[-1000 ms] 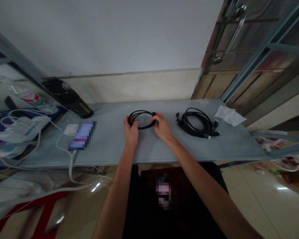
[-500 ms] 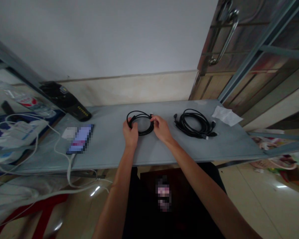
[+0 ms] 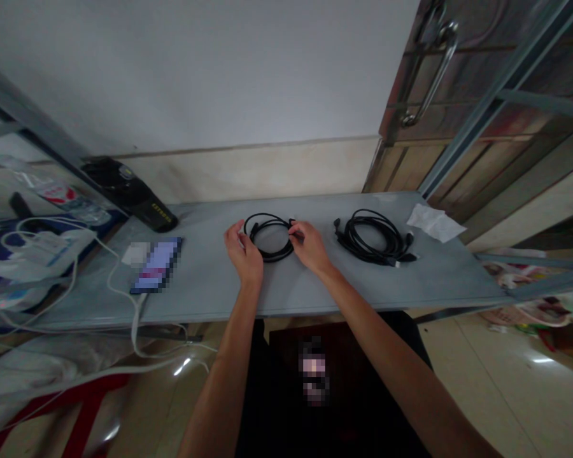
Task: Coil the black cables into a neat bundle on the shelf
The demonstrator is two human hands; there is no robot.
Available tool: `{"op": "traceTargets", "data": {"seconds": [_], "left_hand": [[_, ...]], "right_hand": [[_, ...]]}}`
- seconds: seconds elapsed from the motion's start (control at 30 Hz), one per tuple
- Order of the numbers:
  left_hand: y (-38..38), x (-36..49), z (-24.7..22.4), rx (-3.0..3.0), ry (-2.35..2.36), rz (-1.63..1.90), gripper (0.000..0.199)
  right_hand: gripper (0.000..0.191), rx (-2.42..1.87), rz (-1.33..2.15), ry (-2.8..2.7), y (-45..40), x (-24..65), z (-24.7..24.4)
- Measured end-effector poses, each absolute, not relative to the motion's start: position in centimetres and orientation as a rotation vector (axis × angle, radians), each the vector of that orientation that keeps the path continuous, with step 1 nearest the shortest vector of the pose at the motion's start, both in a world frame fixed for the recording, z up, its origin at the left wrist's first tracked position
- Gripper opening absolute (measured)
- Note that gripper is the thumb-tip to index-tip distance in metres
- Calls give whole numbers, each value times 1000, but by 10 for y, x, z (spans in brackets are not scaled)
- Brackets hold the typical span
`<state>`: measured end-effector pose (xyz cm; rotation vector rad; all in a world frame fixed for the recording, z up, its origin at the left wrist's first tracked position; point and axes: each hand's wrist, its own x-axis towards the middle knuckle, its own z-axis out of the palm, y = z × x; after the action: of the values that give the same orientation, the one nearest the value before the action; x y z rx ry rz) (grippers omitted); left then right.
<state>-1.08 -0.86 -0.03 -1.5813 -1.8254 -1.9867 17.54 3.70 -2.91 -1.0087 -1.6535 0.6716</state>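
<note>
Crosswise, cable coil [image 3: 269, 247] between left hand [image 3: 243, 253], right hand [image 3: 310, 247]

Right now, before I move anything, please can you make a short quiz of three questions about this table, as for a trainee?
1. Which hand pinches the end of the black cable coil, the left hand or the right hand?
2. True or false: the black cable coil touches the second cable.
3. What lies on the table to the right of the second cable?

Key: 1. right hand; 2. false; 3. a crumpled white tissue.
</note>
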Motion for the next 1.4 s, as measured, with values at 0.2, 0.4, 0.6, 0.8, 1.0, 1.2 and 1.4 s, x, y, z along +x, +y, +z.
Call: {"op": "traceTargets", "data": {"seconds": [0.2,0.4,0.6,0.8,1.0,1.2,1.4], "left_hand": [[-23,2,16,-1807,-1747,-1847,33],[-11,9,5,-2431,-1891,-1594,29],[-8,7,1,-2437,-1937,-1530,30],[-9,6,-4,-2428,-1984,-1587,31],[-8,7,-6,-2404,-1955,-1639,31],[-7,6,-8,-2383,-1949,-1616,31],[-6,5,-11,-2386,-1963,-1646,27]], "right_hand": [[21,-1035,691,-1656,37,176,-25],[21,-1034,705,-1679,35,177,-24],[20,-1044,612,-1706,26,177,-11],[23,-1025,272,-1927,-24,231,10],[42,-1348,-133,-1896,-47,332,18],[58,-1405,-140,-2026,-44,369,-7],[54,-1414,-147,-2130,-48,368,-14]]}}
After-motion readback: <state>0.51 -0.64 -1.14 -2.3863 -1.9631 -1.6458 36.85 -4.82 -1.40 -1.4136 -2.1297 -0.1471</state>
